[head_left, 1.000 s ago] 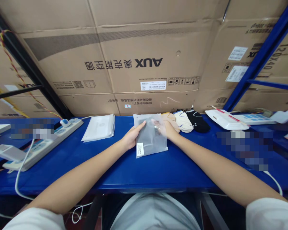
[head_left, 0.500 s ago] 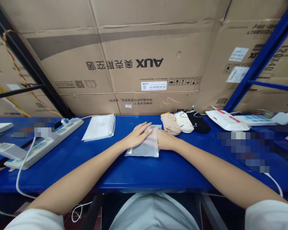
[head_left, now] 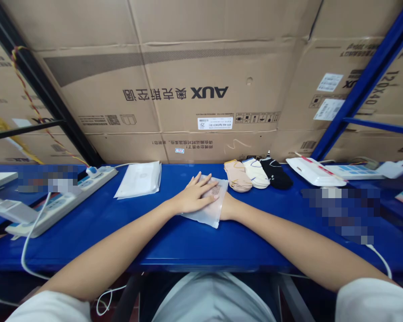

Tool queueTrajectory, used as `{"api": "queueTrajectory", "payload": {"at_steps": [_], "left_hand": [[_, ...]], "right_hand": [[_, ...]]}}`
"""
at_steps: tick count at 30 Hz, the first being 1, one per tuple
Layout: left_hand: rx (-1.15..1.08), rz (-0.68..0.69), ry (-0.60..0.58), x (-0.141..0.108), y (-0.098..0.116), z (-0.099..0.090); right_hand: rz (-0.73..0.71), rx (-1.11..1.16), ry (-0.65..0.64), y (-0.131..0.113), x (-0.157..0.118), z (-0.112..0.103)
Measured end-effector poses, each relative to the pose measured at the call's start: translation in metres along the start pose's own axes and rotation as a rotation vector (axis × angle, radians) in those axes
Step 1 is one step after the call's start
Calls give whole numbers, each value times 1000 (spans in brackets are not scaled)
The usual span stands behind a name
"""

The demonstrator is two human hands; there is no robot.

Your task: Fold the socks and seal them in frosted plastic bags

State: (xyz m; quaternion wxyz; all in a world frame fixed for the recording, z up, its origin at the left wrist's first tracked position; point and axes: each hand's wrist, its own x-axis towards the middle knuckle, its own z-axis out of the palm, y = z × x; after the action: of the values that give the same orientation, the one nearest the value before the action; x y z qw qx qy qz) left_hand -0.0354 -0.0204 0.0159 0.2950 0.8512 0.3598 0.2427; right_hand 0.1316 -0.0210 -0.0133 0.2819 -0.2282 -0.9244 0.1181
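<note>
A frosted zip bag (head_left: 203, 215) lies on the blue table in front of me. My left hand (head_left: 195, 194) rests flat on top of it with its fingers spread. From the right side, my right hand (head_left: 229, 206) reaches into the bag's mouth up to about the wrist. Its fingers are hidden by the plastic and my left hand, so whether they hold anything does not show. Just behind my right hand sit folded socks in three groups: beige socks (head_left: 237, 175), white socks (head_left: 255, 173) and black socks (head_left: 276, 173).
Back left lies a stack of frosted bags (head_left: 139, 180). A power strip (head_left: 65, 199) with plugs and cables runs along the left. At the right are a white tray (head_left: 314, 172) with a red-and-white stick on it, another power strip (head_left: 356, 172) and a blurred patch. Cardboard (head_left: 174, 67) stands behind.
The bag has turned a little, its near right corner now closer to me. My left hand's fingers have spread wider over it, and my right hand has shifted slightly towards me.
</note>
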Motion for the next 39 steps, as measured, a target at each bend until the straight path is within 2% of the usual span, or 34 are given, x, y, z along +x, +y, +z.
{"api": "queueTrajectory", "payload": {"at_steps": [5, 11, 14, 19, 22, 26, 32, 37, 39], "left_hand": [[11, 20, -30, -1, -2, -3], [57, 36, 10, 0, -2, -2], [141, 43, -27, 0, -1, -3], [269, 12, -156, 2, -1, -13], [291, 4, -188, 3, -1, -17], [326, -6, -210, 0, 5, -19], [381, 53, -215, -4, 13, -18], [444, 31, -269, -1, 10, -11], [456, 22, -265, 0, 6, -10]], "right_hand": [[-89, 2, -65, -9, -1, 1], [4, -25, -62, 0, -1, -12], [-9, 5, -78, -4, -2, -21], [-17, 136, -248, -21, -4, -34], [21, 183, -372, -28, -3, -37], [-4, 138, -521, -32, -6, -43], [-80, 83, -516, -36, -11, -49], [-94, -60, -303, -37, -8, -31], [-121, -115, -268, -32, -6, -22]]}}
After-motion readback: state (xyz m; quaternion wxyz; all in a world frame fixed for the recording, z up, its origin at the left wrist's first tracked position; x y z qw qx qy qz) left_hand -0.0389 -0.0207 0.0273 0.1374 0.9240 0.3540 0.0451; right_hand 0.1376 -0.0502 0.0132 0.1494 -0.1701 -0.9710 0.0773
